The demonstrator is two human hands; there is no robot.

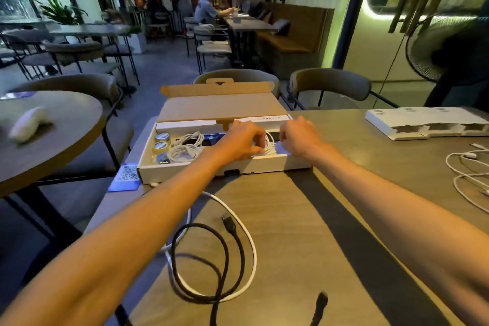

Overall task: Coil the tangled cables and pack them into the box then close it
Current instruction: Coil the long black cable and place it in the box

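Between your hands, inside the open box [201,171], sits a coiled white cable [269,143]; your left hand [239,140] and right hand [300,138] both curl their fingers round it. Nearer you than the hands, a black cable [229,224] and a loose white cable [254,257] lie on the worktop [304,220]

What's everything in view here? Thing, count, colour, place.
table: 1, brown, foreground
box: 1, white, brown lid open, table's far side
packed coils: 2, white, box's left half
tape rolls: 2, pale, box's left end
held coil: 1, white, box's right half
black cable: 1, black, loose on near table
white cable: 1, white, overlapping black cable
earphones: 1 set, white, table's right edge
insert: 1, white, table's far right
QR card: 1, blue-white, table's left edge
chairs: 2, grey, behind table
fan: 1, black, far right
round table: 1, brown, left
left hand: 1, grips held coil
right hand: 1, grips held coil
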